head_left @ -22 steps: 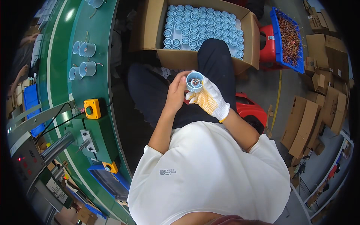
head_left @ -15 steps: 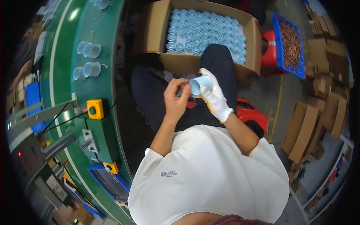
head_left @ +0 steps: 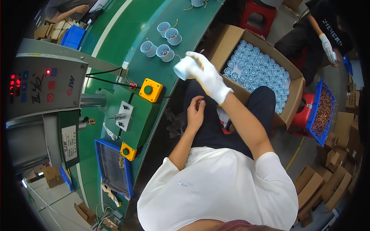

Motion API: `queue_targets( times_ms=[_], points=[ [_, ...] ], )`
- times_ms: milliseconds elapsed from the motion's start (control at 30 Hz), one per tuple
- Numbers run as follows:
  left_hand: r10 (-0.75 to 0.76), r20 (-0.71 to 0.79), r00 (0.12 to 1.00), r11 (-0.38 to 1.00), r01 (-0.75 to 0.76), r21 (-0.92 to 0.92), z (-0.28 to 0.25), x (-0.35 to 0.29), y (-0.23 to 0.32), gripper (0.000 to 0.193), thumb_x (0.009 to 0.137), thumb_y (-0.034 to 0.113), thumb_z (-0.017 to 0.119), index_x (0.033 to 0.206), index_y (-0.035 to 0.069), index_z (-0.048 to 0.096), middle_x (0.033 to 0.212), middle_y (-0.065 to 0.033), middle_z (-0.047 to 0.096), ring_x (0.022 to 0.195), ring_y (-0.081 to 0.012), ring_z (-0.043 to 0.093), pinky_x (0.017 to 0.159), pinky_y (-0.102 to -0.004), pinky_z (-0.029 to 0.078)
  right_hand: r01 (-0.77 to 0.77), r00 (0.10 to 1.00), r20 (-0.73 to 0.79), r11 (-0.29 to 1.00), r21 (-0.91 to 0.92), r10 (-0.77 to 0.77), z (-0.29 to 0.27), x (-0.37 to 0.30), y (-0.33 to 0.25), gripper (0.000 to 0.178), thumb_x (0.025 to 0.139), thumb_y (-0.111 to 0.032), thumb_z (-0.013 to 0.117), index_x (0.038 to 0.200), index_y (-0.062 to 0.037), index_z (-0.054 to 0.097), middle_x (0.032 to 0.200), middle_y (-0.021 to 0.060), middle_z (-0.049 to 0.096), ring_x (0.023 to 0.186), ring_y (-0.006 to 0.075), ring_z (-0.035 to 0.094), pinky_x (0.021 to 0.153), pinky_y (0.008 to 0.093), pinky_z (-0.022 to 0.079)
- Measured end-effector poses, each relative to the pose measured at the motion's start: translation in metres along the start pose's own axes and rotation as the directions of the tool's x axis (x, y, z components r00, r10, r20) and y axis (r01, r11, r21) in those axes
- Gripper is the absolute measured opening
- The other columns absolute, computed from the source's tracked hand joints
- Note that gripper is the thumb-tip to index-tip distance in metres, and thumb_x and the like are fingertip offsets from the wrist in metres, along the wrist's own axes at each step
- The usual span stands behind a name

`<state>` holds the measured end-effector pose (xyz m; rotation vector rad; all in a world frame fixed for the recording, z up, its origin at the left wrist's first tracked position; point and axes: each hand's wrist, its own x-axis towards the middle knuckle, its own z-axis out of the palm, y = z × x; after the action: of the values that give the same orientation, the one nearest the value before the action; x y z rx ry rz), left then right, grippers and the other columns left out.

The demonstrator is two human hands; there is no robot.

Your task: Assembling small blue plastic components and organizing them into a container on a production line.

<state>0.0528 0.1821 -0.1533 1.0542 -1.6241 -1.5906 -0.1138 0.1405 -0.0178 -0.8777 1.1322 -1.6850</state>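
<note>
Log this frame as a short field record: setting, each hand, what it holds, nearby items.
setting: seated person at a green conveyor belt
right hand: white glove, raised over the belt edge, gripping a pale blue cup
left hand: bare, fingers curled, empty, above the lap
on belt: four similar cups with wires
right of lap: cardboard box filled with rows of cups
belt edge: yellow button box
far right: blue crate of copper-coloured parts

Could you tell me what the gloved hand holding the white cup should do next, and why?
Probably lower the white cup onto the green conveyor beside the four cups there: the gloved right hand holds it over the belt's edge, and the bare left hand is empty.
</note>
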Motion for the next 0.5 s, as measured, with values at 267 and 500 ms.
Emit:
queue_targets(
  times_ms=[267,500],
  points=[
    [-0.010,-0.039,0.999,0.988,0.016,0.156,-0.019,0.002,-0.015,0.023,0.106,0.014,0.066,0.124,-0.001,0.068,0.094,-0.0041,0.069,0.084,-0.0100,0.064,0.078,-0.0268,0.054,-0.026,0.972,-0.221,0.903,-0.428,-0.077,0.017,0.060,0.027,0.064,0.095,-0.046,0.072,0.144,-0.0062,0.057,0.131,0.0183,0.066,0.112,0.0345,0.071,0.098,0.0438,0.057],
    [0.117,-0.009,0.993,0.949,-0.109,0.295,-0.001,0.005,-0.009,0.019,0.103,0.013,0.068,0.116,0.000,0.073,0.084,-0.0030,0.067,0.073,-0.0093,0.058,0.067,-0.0271,0.050,-0.171,0.983,-0.185,0.359,-0.918,-0.004,0.004,0.098,-0.019,0.073,0.096,-0.073,0.050,0.139,-0.0148,0.063,0.129,0.0241,0.060,0.107,0.0453,0.071,0.095,0.0493,0.057]
  ],
)
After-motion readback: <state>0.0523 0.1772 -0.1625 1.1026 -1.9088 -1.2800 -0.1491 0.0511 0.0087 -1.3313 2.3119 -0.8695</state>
